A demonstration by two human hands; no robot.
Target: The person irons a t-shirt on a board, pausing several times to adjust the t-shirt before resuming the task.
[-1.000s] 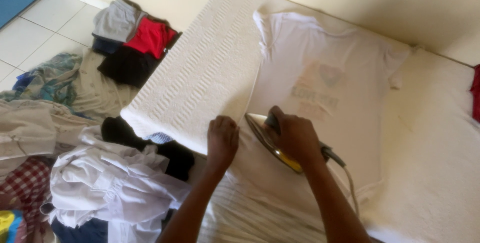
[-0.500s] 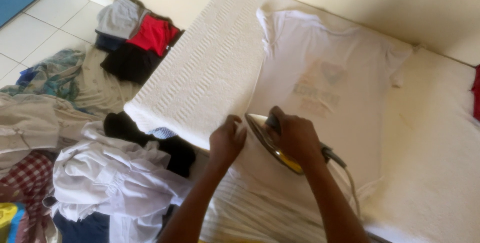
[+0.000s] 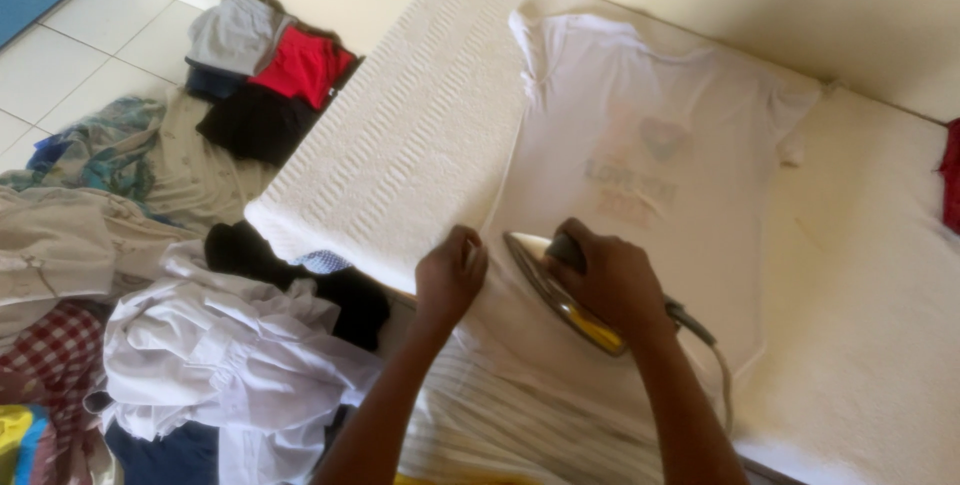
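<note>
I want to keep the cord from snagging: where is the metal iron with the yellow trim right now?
In the head view, the metal iron with yellow trim sits low of centre on the white T-shirt, gripped by the right hand, with the left hand beside it.

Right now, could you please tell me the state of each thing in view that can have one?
White T-shirt: spread flat on the white towel, print faint.
Iron: tilted on the shirt's hem, gripped by the right hand.
Left hand: fingers pressing the hem down.
Clothes pile: crumpled on the floor.
</note>
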